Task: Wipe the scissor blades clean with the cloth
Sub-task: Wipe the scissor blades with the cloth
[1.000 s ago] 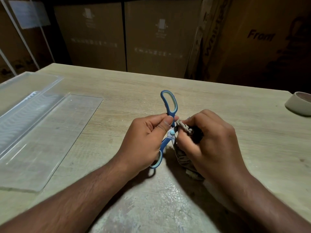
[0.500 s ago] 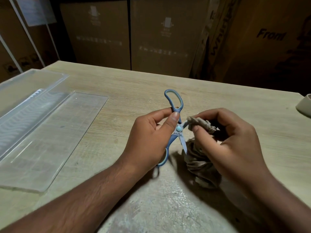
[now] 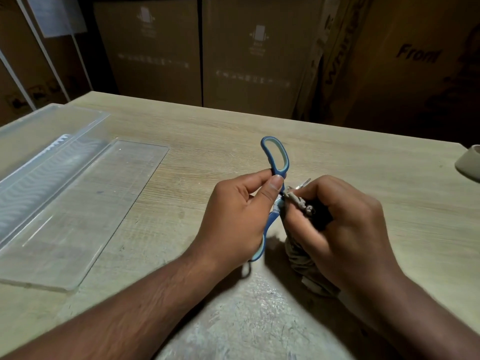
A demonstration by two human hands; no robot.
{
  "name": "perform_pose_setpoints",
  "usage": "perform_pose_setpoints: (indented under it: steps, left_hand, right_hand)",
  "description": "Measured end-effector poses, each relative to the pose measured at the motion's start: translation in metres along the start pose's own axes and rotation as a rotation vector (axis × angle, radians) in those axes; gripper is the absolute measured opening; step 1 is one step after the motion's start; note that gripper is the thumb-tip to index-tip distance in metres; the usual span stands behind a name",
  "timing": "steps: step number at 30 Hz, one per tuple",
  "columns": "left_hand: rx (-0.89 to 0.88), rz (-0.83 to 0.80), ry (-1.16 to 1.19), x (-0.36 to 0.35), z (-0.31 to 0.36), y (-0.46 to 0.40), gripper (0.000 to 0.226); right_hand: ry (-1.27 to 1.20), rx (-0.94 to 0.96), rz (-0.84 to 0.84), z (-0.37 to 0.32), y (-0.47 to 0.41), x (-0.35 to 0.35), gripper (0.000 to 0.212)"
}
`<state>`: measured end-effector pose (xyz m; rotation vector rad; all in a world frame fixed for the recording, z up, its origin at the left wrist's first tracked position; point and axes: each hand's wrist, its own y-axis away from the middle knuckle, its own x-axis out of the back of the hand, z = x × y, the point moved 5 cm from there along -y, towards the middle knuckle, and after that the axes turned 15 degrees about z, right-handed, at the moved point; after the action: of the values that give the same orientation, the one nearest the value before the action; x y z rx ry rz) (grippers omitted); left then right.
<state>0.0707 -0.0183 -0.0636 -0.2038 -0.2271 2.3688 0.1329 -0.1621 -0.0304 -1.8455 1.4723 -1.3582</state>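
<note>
Blue-handled scissors (image 3: 275, 157) stand above the middle of the wooden table (image 3: 207, 136), one handle loop up and the other low behind my palm. My left hand (image 3: 239, 216) grips them at the pivot, thumb against the upper handle. My right hand (image 3: 342, 229) pinches a grey-brown cloth (image 3: 298, 201) around one blade close to the pivot. A silver blade tip (image 3: 306, 182) pokes out above my right fingers. The rest of the cloth hangs down to the table under my right hand. The second blade is hidden.
A clear plastic tray (image 3: 49, 162) and a flat clear lid (image 3: 85, 211) lie on the left of the table. A roll of tape (image 3: 468, 162) sits at the right edge. Cardboard boxes (image 3: 254, 53) stand behind the table.
My right hand has moved back in with the cloth to the blade by the pivot, covering the lower blade seen half a second ago. The left hand keeps its grip.
</note>
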Motion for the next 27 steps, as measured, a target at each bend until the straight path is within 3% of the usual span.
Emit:
perform_pose_setpoints:
  steps: [5, 11, 17, 22, 27]
  left_hand:
    - [0.000, 0.020, -0.021, 0.003, 0.000, -0.002, 0.020]
    - [-0.009, 0.020, -0.017, 0.003, 0.004, -0.002, 0.026]
    - [0.015, -0.023, -0.030, -0.002, 0.004, 0.003, 0.021]
    - [0.046, 0.013, -0.002, 0.001, 0.004, 0.000, 0.020]
    - [0.107, -0.036, 0.025, 0.000, 0.003, 0.002, 0.019]
  right_hand:
    - [0.011, -0.100, 0.055, 0.013, -0.006, 0.004, 0.011]
    - [-0.041, -0.038, -0.030, 0.001, -0.001, -0.004, 0.009]
    - [0.011, -0.140, 0.035, 0.017, -0.006, 0.005, 0.013]
    - [-0.043, -0.041, -0.035, 0.005, -0.001, -0.002, 0.014]
    - [0.027, -0.053, 0.003, 0.012, -0.004, 0.001, 0.013]
